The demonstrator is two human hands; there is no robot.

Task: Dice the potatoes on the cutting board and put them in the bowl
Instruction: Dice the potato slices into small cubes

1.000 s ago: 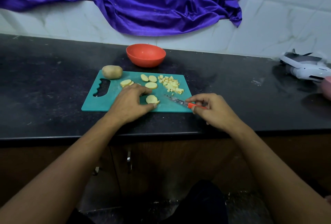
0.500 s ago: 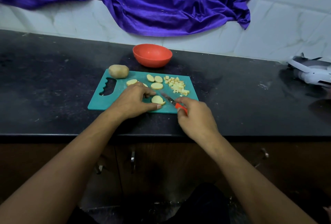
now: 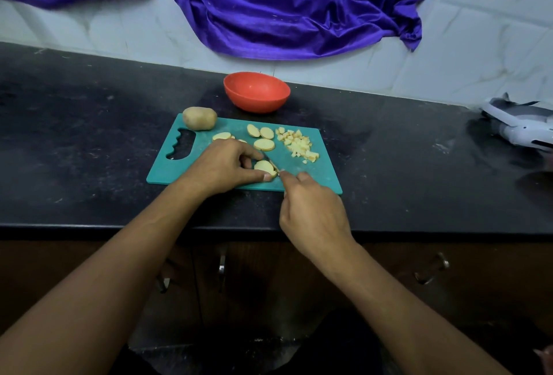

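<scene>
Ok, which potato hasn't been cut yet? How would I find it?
Find the teal cutting board on the black counter. At its far left corner sits the whole potato. It alone is brown-skinned and uncut; its neighbours are pale slices.

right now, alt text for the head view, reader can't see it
On a teal cutting board, a left hand pinches a potato slice while the right hand holds a knife against it. Loose slices, diced potato and a whole potato lie farther back; a red bowl stands behind the board.
</scene>
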